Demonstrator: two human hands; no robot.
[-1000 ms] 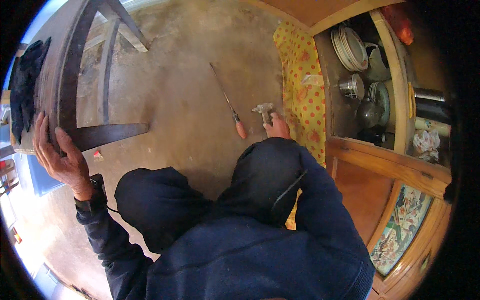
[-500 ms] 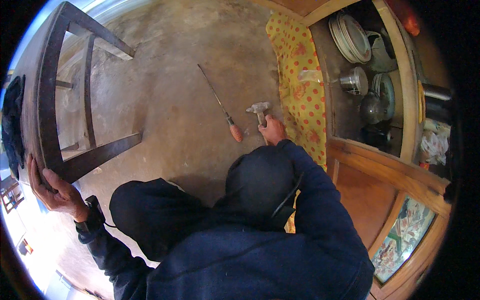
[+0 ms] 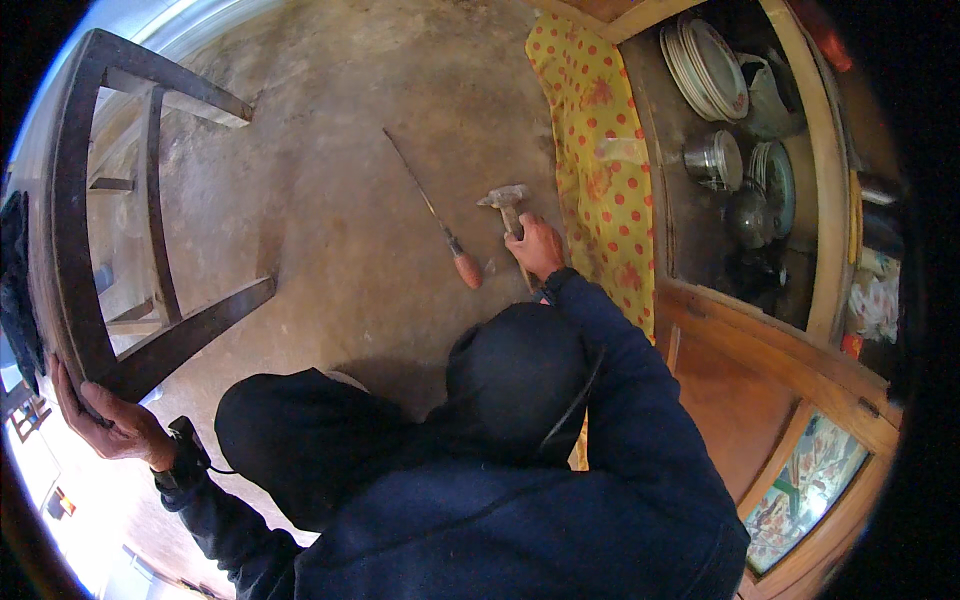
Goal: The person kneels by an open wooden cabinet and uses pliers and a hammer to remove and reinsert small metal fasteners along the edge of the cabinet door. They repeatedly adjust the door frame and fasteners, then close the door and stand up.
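Observation:
My left hand (image 3: 115, 422) is closed round the near corner of a dark wooden stool (image 3: 75, 250), fingers on its outer side and thumb on the inner. The stool lies tipped over, its legs reaching toward the middle of the floor. In my right hand (image 3: 540, 246) is the handle of a hammer (image 3: 506, 198), whose grey metal head points away from me. Part of the handle is hidden by the fingers. Just left of the hammer, a long thin screwdriver (image 3: 466, 268) with an orange-red handle lies on the floor.
At the right stands a wooden cabinet (image 3: 825, 180) with stacked plates (image 3: 705, 70) and a metal canister (image 3: 715, 160) inside. A yellow dotted cloth (image 3: 600, 160) runs along its front. A wooden door with a patterned panel (image 3: 808, 480) is low right. Dark cloth (image 3: 18, 280) hangs by the stool.
My right hand has shifted the hammer a little farther away and to the left. My left hand keeps its hold on the stool. The whole view has moved slightly.

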